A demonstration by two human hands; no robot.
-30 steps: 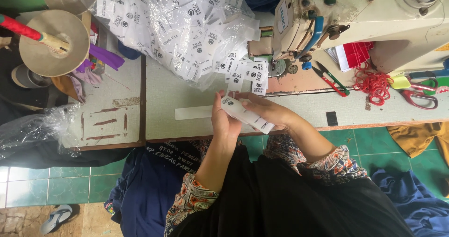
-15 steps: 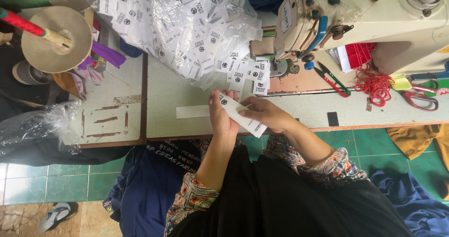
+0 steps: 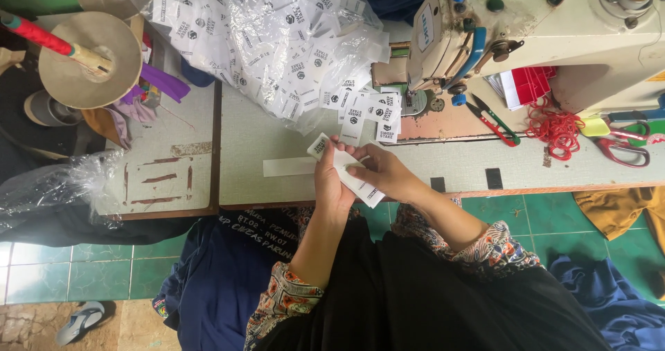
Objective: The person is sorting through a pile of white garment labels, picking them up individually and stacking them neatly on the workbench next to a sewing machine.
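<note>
Fingers (image 3: 331, 158) of the left hand (image 3: 331, 181) and the right hand (image 3: 384, 174) pinch a small stack of white labels (image 3: 350, 178) just above the table (image 3: 277, 139) edge, squared for sorting. Loose labels (image 3: 364, 112) spill from the clear plastic bag (image 3: 277, 39) just beyond, beside the sewing machine (image 3: 540, 39), with red-handled snips (image 3: 493, 121) well apart

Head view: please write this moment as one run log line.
left hand: holds label stack | right hand: on stack | label bag: behind

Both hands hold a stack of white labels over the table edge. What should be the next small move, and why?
Probably square the labels: they lie fanned and slanted between the left hand and right hand, one end sticking out past the table edge.
</note>
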